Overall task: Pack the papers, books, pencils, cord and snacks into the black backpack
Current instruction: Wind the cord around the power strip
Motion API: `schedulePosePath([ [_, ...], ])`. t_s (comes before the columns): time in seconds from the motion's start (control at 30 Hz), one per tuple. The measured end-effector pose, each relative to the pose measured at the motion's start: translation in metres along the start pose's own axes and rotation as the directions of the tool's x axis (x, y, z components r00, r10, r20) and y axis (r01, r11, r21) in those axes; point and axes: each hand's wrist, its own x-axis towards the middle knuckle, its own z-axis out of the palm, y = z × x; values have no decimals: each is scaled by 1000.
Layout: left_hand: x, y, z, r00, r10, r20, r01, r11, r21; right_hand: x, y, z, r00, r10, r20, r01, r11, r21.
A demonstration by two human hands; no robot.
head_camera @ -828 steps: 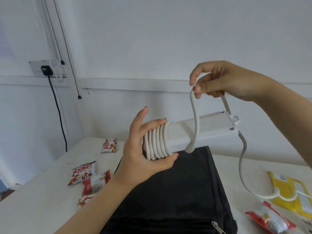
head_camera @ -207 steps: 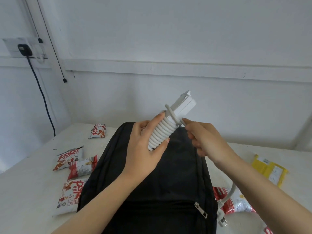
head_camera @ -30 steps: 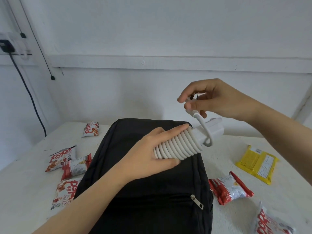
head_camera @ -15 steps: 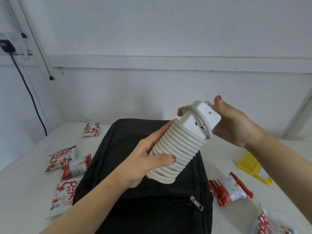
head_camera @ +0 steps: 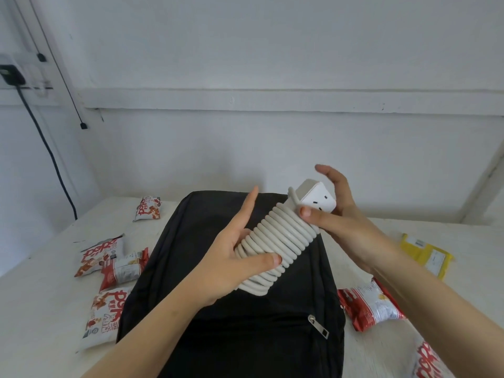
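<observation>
My left hand (head_camera: 229, 257) and right hand (head_camera: 338, 214) pinch the thick white coiled cord (head_camera: 275, 241), thumbs against fingers (head_camera: 249, 203), to hold turns tight. Black fabric backpack (head_camera: 234, 336), lower centre, appears zipped.

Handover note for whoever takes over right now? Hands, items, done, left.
Hands: left hand holds the lower end of the power strip, thumb across its wound cord; right hand holds the socket end, above the black backpack.
Backpack lies flat on the table, looks closed. Loose snack packets either side, yellow packet at right.
Done: cord wound. Left: pack strip, snacks; papers, books, pencils not in view.
</observation>
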Motion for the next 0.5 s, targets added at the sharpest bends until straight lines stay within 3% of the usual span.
schedulePosePath([
  [0.2,2,8,-14,993,23,116,-33,996,83,-9,-11,-5,954,-265,141,295,913,-281],
  [0.37,2,10,-17,984,40,173,-60,992,110,-11,-21,-12,937,-264,230,342,831,-438],
  [0.5,-2,7,-12,977,61,202,-62,998,0,-12,-27,-15,924,-264,278,376,762,-527],
])
